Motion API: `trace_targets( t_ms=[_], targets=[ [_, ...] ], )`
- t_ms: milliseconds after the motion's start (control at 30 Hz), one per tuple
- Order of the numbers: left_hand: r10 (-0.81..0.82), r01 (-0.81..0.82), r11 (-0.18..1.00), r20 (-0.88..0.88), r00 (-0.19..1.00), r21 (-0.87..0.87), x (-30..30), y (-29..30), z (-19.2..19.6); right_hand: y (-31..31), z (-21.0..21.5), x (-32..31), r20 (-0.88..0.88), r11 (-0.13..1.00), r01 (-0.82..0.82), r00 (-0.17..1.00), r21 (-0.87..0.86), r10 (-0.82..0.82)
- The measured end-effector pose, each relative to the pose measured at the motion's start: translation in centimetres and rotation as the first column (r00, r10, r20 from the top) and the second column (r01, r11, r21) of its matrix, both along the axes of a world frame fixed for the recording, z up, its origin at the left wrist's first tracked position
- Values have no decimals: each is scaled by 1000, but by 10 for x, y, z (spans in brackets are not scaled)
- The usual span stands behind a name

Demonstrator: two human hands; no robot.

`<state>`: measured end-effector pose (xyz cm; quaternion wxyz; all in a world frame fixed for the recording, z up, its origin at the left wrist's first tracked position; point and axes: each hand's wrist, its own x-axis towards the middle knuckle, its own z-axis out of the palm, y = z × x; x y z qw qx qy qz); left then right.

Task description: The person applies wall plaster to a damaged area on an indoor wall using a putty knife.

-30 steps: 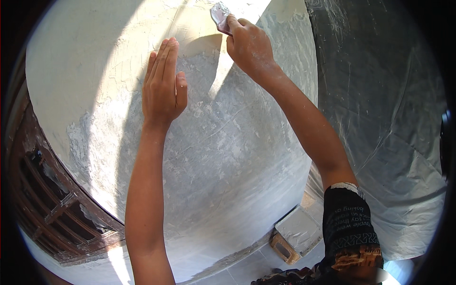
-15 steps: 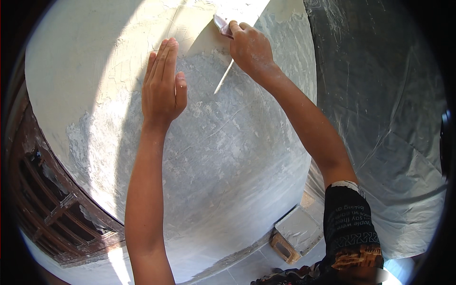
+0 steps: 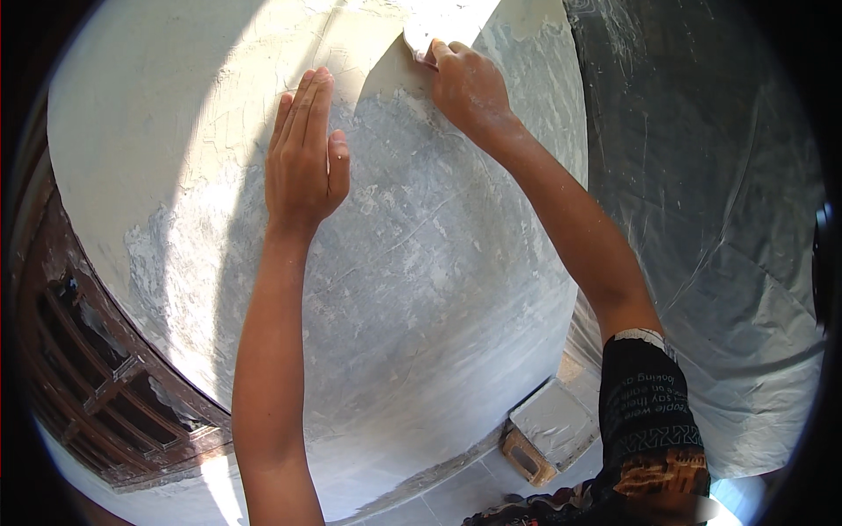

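Observation:
My left hand [image 3: 303, 158] lies flat, palm toward a grey and cream plastered wall [image 3: 395, 237], fingers stretched upward and thumb slightly apart. Farther up and to the right, my right hand [image 3: 472, 86] is closed on a thin, pale, flat piece [image 3: 421, 53] pressed against the wall. Fingers and bright sunlight hide part of that piece, so I cannot tell its kind. Light dust marks the back of my right hand. Around both hands the wall shows whitish patches, scratches and a curved shadow edge.
A brown wooden window frame [image 3: 114, 386] with bars is set at the lower left. Grey plastic sheeting [image 3: 719, 237] hangs along the right. A dusty square container [image 3: 553, 421] stands low on the tiled floor [image 3: 456, 500]. Sunlight falls in a strip left of my left arm.
My right hand has shifted slightly right and down with the pale piece. The bright streak below it is gone. My left hand stays nearly in place.

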<state>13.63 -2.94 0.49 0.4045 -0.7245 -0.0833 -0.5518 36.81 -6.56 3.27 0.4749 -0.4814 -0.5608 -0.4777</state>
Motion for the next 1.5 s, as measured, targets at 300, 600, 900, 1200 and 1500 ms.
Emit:
trace_targets(
  t_ms=[300, 600, 900, 1200, 1500],
  targets=[
    [1, -1, 1000, -6, 1000, -10, -2, -2, -2, -21, -15, -29, 47, 991, -98, 994, 93, 94],
    [-26, 26, 1000, 12, 1000, -9, -3, 0, -2, -3, -61, -42, 49, 990, -116, 992, -77, 120],
    [-35, 35, 999, 20, 999, 0, 3, -2, 1, 3, 16, -10, 2, 995, -53, 999, 79, 53],
    [-48, 48, 999, 15, 999, -23, -1, -2, -1, -23, -25, -38, 53, 984, -174, 984, 46, 172],
    [-43, 44, 999, 34, 998, -9, -5, 3, -1, 3, -44, -52, 160, 999, -40, 986, -23, 43]
  ],
)
